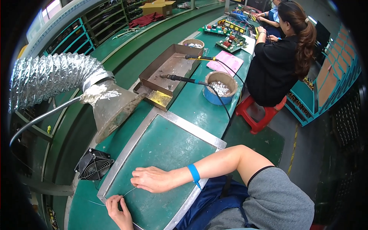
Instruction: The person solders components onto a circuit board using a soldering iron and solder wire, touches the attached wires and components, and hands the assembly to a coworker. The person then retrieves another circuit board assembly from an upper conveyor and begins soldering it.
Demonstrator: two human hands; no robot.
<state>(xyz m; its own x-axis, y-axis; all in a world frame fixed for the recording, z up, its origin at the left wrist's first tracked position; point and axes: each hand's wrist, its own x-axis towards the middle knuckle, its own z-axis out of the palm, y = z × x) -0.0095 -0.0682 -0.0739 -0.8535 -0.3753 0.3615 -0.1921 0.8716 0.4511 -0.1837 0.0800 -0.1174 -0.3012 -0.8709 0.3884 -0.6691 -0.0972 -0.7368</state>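
Observation:
A thin silvery wire (130, 192) runs between my two hands, above the near left corner of a metal frame (126, 153) lying on the green bench. My left hand (119, 211) pinches it between thumb and fingers, and a loose end sticks out to the left past the frame's edge. Closed, with its fingers curled downward, my right hand (153, 179) holds the other part of the wire. The fingertips of that hand are partly hidden from above. A blue wrist strap (194, 173) is round my right wrist.
A small black fan (94, 165) stands left of the frame, below a fume hood (115, 105) on a foil duct. Beyond lie a metal tray (180, 63) with soldering irons (184, 79), a round blue pot (220, 97) and circuit boards (232, 43). A co-worker (281, 57) sits at the right.

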